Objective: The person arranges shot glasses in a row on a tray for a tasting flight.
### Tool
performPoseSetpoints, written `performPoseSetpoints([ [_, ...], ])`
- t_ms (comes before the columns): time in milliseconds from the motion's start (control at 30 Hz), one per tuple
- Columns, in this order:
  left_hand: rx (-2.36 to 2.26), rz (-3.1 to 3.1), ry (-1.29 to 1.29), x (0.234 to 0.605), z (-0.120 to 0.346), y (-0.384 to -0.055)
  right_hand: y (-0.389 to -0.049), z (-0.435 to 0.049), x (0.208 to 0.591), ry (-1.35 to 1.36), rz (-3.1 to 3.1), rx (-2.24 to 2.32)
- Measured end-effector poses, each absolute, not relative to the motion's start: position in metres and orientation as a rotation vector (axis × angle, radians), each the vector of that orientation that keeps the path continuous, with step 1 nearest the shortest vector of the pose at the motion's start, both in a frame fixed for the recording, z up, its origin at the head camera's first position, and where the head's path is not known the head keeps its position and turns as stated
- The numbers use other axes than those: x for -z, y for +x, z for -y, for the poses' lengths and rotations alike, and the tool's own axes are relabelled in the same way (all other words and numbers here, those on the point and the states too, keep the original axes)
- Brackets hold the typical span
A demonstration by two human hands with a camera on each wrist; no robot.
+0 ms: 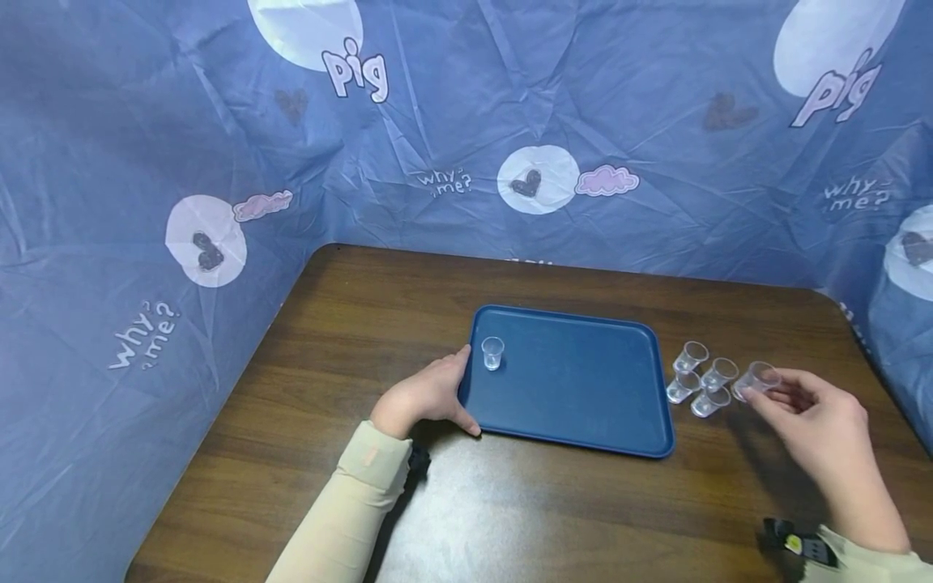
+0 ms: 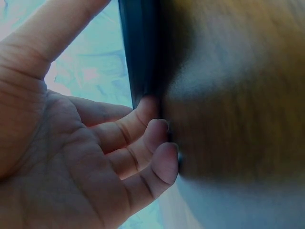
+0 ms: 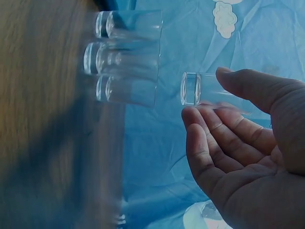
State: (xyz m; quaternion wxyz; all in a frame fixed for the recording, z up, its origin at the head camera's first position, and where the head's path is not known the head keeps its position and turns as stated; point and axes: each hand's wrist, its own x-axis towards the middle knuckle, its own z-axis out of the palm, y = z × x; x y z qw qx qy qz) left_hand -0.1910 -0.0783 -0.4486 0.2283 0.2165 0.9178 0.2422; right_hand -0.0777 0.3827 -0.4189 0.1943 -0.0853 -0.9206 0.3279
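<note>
A blue tray (image 1: 576,380) lies on the wooden table, with one clear shot glass (image 1: 492,354) upright near its left end. My left hand (image 1: 430,393) rests at the tray's left edge, thumb by the front corner. In the left wrist view, fingertips (image 2: 164,162) touch the dark tray edge (image 2: 140,47). Off the table at the right, my right hand (image 1: 820,413) pinches another shot glass (image 1: 754,380) between thumb and fingers; its thick base (image 3: 190,89) shows in the right wrist view. Several shot glasses (image 1: 710,401) stand grouped between that hand and the tray.
The brown table (image 1: 350,324) extends around the tray, with a glare patch near its front. Blue printed cloth (image 1: 437,121) hangs along the back and sides. Beneath my right hand sits a dark wrist device (image 1: 802,544).
</note>
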Motion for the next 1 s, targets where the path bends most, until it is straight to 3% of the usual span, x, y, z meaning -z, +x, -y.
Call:
performPoseSetpoints([
  [1000,-0.670,-2.523,0.606,0.450,0.079,-0.192,-0.094,-0.344,0.411,-0.059,2.587,-0.983],
])
